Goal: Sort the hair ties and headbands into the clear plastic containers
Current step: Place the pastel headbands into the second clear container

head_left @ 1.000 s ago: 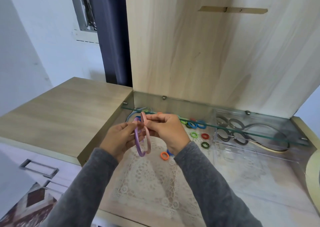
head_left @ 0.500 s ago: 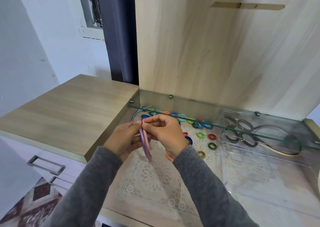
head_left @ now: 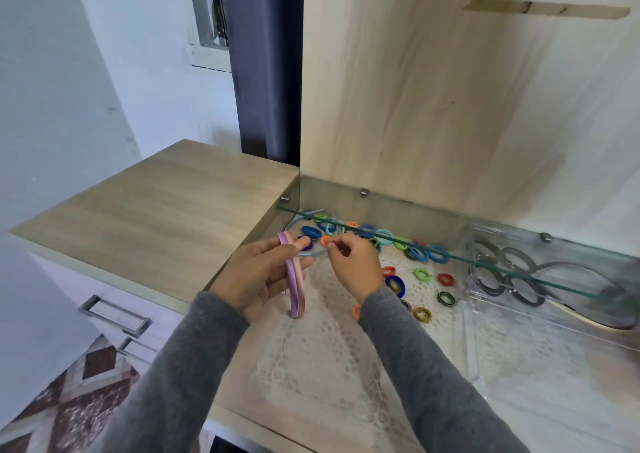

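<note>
Left hand [head_left: 256, 279]: palm turned up, fingers curled under two headbands [head_left: 295, 286], one purple and one pink, held together on edge. The thumb presses across their upper ends. The lower ends hang free just above the lace mat [head_left: 332, 355].

Right hand [head_left: 353, 265]: fingers curled, tips drawn together just beside the left thumb. The tips meet an orange hair tie [head_left: 325, 240] and the arc of a light-blue headband [head_left: 313, 253]. It cannot be determined which of the two is pinched, if either.

Both forearms wear grey sleeves [head_left: 433, 366].

Loose hair ties [head_left: 422, 274] in red, green, blue, yellow and black lie scattered on the lace mat to the right of the hands. More are bunched along the back of the recess under the edge of a glass shelf [head_left: 460, 250].

A clear plastic container [head_left: 468, 279] stands at the right end of the recess. It holds dark grey hair ties [head_left: 519, 262] and dark headbands [head_left: 568, 269].

A wooden cabinet top [head_left: 156, 217] borders the recess on the left.
</note>
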`<control>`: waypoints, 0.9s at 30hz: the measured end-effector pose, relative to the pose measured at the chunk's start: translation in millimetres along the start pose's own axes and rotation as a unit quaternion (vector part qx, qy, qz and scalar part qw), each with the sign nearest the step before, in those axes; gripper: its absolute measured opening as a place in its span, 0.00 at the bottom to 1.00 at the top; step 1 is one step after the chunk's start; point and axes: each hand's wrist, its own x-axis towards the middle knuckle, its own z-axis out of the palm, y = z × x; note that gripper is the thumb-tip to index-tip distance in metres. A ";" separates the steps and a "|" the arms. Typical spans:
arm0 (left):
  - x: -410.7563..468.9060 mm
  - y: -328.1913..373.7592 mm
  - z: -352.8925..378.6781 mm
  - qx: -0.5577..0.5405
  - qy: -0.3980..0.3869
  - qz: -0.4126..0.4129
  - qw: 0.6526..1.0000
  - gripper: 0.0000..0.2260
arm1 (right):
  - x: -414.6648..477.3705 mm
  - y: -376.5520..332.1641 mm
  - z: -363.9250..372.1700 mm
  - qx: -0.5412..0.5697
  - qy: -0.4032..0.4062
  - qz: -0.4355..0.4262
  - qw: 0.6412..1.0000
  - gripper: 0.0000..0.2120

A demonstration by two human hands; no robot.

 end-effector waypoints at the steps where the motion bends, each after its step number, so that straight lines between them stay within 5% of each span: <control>1: -0.2 -0.2 -2.3 -0.003 0.001 0.002 1.000 0.06 | 3.9 6.1 4.7 -0.048 -0.017 -0.012 0.999 0.11; 6: -3.0 -1.2 -11.3 -0.023 -0.003 0.019 1.000 0.06 | 18.3 25.5 41.8 -0.261 -0.092 -0.135 0.951 0.16; 13: -9.6 0.3 -18.4 -0.035 -0.008 0.024 0.999 0.06 | 17.4 20.1 65.5 -0.387 -0.072 -0.219 0.893 0.14; 20: -10.5 -0.3 -22.8 -0.028 -0.004 0.027 0.999 0.07 | 11.1 21.8 61.3 -0.384 -0.053 -0.218 0.896 0.13; 27: -8.5 -1.7 -22.2 -0.021 0.014 0.036 0.999 0.07 | -3.2 7.4 35.1 -0.261 0.006 -0.255 0.931 0.09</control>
